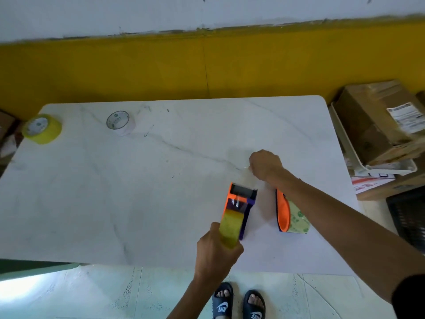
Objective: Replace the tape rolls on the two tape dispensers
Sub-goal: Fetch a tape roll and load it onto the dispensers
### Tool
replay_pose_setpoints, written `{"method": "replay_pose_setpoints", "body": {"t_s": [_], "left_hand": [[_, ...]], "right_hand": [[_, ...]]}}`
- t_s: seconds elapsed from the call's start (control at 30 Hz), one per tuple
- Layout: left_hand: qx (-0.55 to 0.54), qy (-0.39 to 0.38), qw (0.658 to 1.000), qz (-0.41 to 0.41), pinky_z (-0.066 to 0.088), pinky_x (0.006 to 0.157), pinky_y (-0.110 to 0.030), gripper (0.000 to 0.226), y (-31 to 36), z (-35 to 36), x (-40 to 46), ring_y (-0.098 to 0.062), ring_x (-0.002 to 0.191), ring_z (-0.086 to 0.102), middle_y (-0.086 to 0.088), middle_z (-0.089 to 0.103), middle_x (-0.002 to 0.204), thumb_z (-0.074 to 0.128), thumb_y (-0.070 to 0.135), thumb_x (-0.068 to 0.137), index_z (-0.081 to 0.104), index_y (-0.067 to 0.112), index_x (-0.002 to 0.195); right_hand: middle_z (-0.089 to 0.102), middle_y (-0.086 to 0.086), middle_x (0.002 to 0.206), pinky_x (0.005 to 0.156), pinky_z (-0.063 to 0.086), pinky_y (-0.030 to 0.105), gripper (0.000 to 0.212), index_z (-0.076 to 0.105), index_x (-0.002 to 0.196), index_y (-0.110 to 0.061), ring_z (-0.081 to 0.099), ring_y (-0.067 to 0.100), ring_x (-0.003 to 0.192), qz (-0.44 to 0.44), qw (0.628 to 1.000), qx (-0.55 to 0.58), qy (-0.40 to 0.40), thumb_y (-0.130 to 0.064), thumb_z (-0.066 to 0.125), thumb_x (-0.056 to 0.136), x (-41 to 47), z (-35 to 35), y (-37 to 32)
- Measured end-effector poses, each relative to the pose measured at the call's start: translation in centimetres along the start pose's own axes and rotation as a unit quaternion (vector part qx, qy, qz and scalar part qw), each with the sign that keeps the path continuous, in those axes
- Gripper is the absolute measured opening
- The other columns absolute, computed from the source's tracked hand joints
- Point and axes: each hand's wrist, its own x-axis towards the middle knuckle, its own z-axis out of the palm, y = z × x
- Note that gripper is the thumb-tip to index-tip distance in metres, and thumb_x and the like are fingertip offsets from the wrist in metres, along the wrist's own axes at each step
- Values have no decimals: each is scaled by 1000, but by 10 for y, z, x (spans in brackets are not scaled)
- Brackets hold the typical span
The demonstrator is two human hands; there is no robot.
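An orange and purple tape dispenser [240, 199] loaded with a yellowish tape roll [231, 226] rests on the white marble table [138, 192]. My left hand [216, 254] grips its near end around the roll. My right hand [265, 164] pinches the clear tape end [245, 178] drawn out past the dispenser's front. A second orange dispenser [284, 215] holding a roll with a green-printed core lies on its side under my right forearm. A yellow tape roll [42, 128] sits at the far left corner, and a clear roll [119, 123] lies to its right.
Cardboard boxes [377, 120] sit in a white tray [345, 139] right of the table, with more boxes and a black crate [409, 215] below. A yellow and white wall runs behind. My sandalled feet [239, 300] stand at the near table edge.
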Motion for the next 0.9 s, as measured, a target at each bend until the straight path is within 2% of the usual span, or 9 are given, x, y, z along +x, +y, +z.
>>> {"method": "replay_pose_setpoints", "body": {"t_s": [0.13,0.2,0.27,0.37,0.47,0.57,0.7,0.8,0.9], "left_hand": [[-39,65,996,40,53,56,-35,34,10,-19,-2,-21,60,60,4,59,65,73,36,68,49,21,87],[-57,84,993,58,47,51,-23,35,17,-34,-3,-14,58,59,7,57,64,76,36,69,48,23,86],[-71,102,989,75,42,47,-15,36,23,-48,-2,-11,56,58,7,58,65,77,37,70,48,24,86],[-85,111,986,86,48,50,-17,37,36,-63,-1,-10,60,61,6,63,69,77,41,70,52,22,90],[-95,112,986,81,55,54,-27,38,49,-71,2,-9,60,63,5,64,69,76,47,71,55,23,91],[-111,114,985,64,57,56,-31,38,57,-75,4,-10,59,64,4,65,67,74,52,70,55,24,86],[-108,131,984,58,56,55,-35,39,68,-76,7,-12,57,64,3,65,64,69,58,67,56,23,80],[-104,118,987,27,54,54,-33,44,75,-78,13,-14,59,63,4,64,66,65,62,65,56,20,77],[-64,69,996,-11,47,56,-28,45,78,-77,23,-16,63,62,2,63,70,64,60,67,57,17,76]], "right_hand": [[62,5,76,62,45,25,25,54,62,-16,58,24,76,-89,980,133,-120,0,52,80,-5,-15,-8],[56,6,70,52,40,18,25,51,60,-19,52,18,67,-105,942,278,-158,2,56,72,-12,-29,-8],[58,13,84,54,49,16,18,60,86,-9,57,20,75,-103,848,494,-163,4,64,73,-24,-34,-6],[65,14,108,77,60,31,45,52,127,-4,65,27,95,-91,686,702,-171,-2,62,83,-38,-23,-5],[72,8,109,92,54,42,35,61,122,-9,69,24,97,-77,597,780,-173,-15,56,88,-57,-13,-23],[77,5,89,79,61,31,31,76,91,-12,74,18,82,-55,521,834,-174,-19,46,92,-79,-10,-42],[70,5,75,72,54,30,25,68,83,-10,65,21,77,10,443,887,-133,-27,75,66,-100,12,-56],[73,11,100,86,53,35,51,65,118,-6,67,26,96,33,341,934,-107,-47,52,90,-115,34,-69],[70,14,115,90,52,36,73,57,132,-5,67,27,105,60,318,942,-88,-62,28,95,-131,49,-83]]}}
